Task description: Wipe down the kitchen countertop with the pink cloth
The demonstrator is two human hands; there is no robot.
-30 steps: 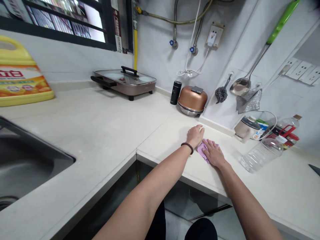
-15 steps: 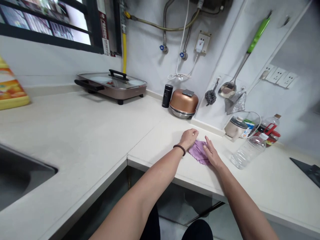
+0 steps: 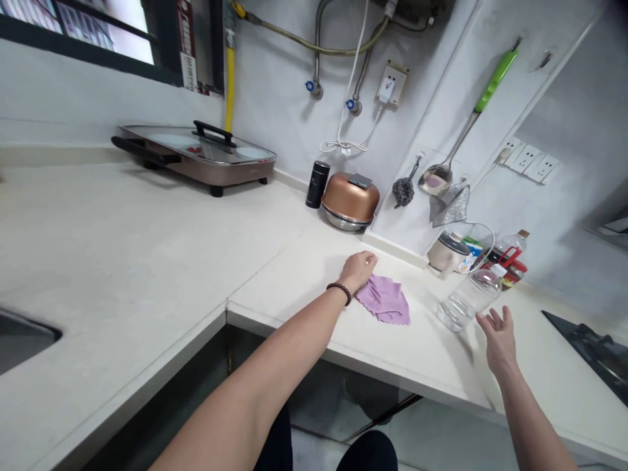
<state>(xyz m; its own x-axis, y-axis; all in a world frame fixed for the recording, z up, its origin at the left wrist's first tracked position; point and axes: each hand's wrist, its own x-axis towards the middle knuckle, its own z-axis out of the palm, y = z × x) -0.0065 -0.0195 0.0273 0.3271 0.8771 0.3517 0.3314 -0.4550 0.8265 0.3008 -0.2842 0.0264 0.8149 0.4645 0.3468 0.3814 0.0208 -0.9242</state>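
A thin purple cloth point(image 3: 385, 301) lies slightly crumpled on the white counter. My left hand point(image 3: 358, 269), with a dark beaded bracelet at the wrist, is at the cloth's upper left edge, its fingers curled closed on it; the exact grip is partly hidden. My right hand point(image 3: 500, 340) is held above the counter farther right, fingers apart and nothing in it. Just left of it stands a clear plastic bottle point(image 3: 468, 301) with a white cap; I see a gap between the thumb and the bottle.
Behind the cloth are a copper-coloured pot point(image 3: 350, 196) and a black flask point(image 3: 318, 184). A lidded electric pan point(image 3: 206, 157) stands back left. A cream electric pot point(image 3: 447, 254) and several bottles line the wall. At right is a black hob point(image 3: 589, 353); at left, a sink point(image 3: 24, 340).
My right hand has let go of the cloth and moved right, to beside the bottle. My left hand stays at the cloth. The view has turned slightly right.
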